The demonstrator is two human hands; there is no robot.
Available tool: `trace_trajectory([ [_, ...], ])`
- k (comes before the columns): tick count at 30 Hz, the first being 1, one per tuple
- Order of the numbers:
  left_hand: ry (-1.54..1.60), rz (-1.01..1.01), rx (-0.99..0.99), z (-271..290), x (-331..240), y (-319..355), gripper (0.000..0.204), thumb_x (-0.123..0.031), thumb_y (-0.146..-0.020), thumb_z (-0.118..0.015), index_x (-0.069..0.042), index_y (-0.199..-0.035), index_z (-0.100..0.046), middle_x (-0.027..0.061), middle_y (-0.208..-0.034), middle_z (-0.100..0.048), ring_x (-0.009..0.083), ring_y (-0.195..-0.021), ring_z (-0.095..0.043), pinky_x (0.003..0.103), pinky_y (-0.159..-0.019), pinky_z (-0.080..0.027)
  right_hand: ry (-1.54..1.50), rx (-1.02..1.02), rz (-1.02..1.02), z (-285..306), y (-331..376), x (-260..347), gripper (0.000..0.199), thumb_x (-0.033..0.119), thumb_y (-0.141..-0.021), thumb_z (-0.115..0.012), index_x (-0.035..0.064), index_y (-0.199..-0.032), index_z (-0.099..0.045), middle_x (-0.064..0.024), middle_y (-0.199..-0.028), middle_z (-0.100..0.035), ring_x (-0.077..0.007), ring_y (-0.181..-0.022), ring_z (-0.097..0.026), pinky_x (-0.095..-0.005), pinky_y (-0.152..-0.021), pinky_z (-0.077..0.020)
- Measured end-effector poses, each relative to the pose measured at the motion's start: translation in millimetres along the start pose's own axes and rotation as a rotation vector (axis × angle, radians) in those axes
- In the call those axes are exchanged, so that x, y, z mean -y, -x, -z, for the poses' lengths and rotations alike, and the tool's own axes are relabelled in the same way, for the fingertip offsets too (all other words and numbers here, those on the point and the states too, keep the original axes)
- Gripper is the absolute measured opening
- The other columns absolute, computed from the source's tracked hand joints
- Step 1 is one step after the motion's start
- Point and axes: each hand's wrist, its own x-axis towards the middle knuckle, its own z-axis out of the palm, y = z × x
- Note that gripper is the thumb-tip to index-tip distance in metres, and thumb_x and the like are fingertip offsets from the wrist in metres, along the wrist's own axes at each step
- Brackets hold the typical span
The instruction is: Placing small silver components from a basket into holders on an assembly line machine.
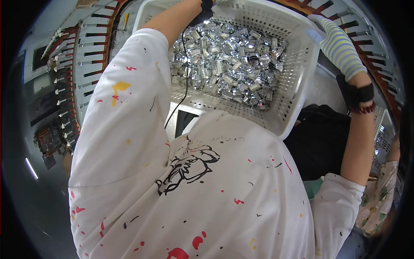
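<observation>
A white perforated plastic basket (297, 82) stands in front of my body, holding a heap of small, shiny, silvery clear pieces (233, 60). My right hand (340, 47), in a striped knit glove, grips the basket's right rim near the far corner, with thumb and fingers on either side of the edge. My left arm reaches across the basket's far left side. Only a sliver of my gloved left hand (221, 1) shows at the top border by the far rim; its fingers are out of the picture. Black bands circle both wrists, and a thin black cable (186, 64) hangs from the left one.
Curved brown rails (110, 39) with rows of dark-and-silver parts run along both sides. Black cloth (321, 138) lies right of the basket. At the far right are another basket (379, 146) of shiny pieces and another person's floral sleeve (379, 194).
</observation>
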Motion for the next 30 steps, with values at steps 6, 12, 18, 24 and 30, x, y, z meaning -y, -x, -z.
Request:
trace_trajectory([
  [6, 0.054, -0.118, -0.041, 10.4, -1.5, 8.7, 0.027, -0.025, -0.085, -0.048, -0.010, -0.092, -0.069, 0.0150, -0.094, -0.066, 0.0310, -0.089, -0.062, 0.040, -0.081, -0.048, 0.281, -0.094, 0.075, -34.4, -2.4, -27.8, 0.058, 0.015, -0.087, -0.055, 0.0101, -0.140, -0.031, -0.0235, -0.129, -0.047, -0.0359, -0.119, -0.047, -0.0402, -0.100, -0.0382],
  [12, 1.326, -0.048, -0.304, 13.9, 24.8, 37.7, 0.015, -0.009, -0.087, -0.059, -0.001, -0.096, -0.067, 0.0040, -0.089, -0.068, 0.0119, -0.085, -0.062, 0.026, -0.078, -0.049, 0.278, -0.164, -0.128, -61.4, -0.2, 3.5, 0.068, 0.004, -0.084, -0.055, 0.0166, -0.143, -0.023, -0.0282, -0.135, -0.036, -0.0413, -0.121, -0.042, -0.0429, -0.101, -0.0387],
  [18, 0.696, -0.132, 0.012, -10.3, 41.0, 128.2, 0.018, -0.011, -0.085, -0.054, -0.008, -0.096, -0.067, 0.0109, -0.088, -0.068, 0.0231, -0.080, -0.066, 0.032, -0.073, -0.051, 0.326, -0.236, -0.245, -56.3, 15.5, 20.7, 0.071, -0.005, -0.081, -0.050, 0.0175, -0.142, -0.024, -0.0255, -0.137, -0.035, -0.0408, -0.120, -0.044, -0.0441, -0.099, -0.0413],
  [24, 0.045, -0.165, 0.478, -117.2, 102.0, 164.1, 0.031, -0.012, -0.079, -0.053, -0.013, -0.108, -0.065, 0.0148, -0.104, -0.065, 0.0302, -0.095, -0.061, 0.037, -0.086, -0.048, 0.348, -0.225, -0.274, -58.9, 14.5, 46.5, 0.073, -0.010, -0.079, -0.044, 0.0192, -0.143, -0.024, -0.0246, -0.140, -0.033, -0.0401, -0.122, -0.043, -0.0442, -0.100, -0.0410],
  [30, 0.036, 0.036, 0.361, -76.5, 97.7, 148.0, 0.038, -0.010, -0.079, -0.053, -0.013, -0.115, -0.060, 0.0181, -0.114, -0.060, 0.0349, -0.103, -0.057, 0.038, -0.090, -0.045, 0.414, -0.228, -0.274, -52.6, 19.7, 43.7, 0.071, -0.007, -0.081, -0.042, 0.0194, -0.143, -0.022, -0.0280, -0.139, -0.033, -0.0410, -0.120, -0.045, -0.0449, -0.099, -0.0413],
])
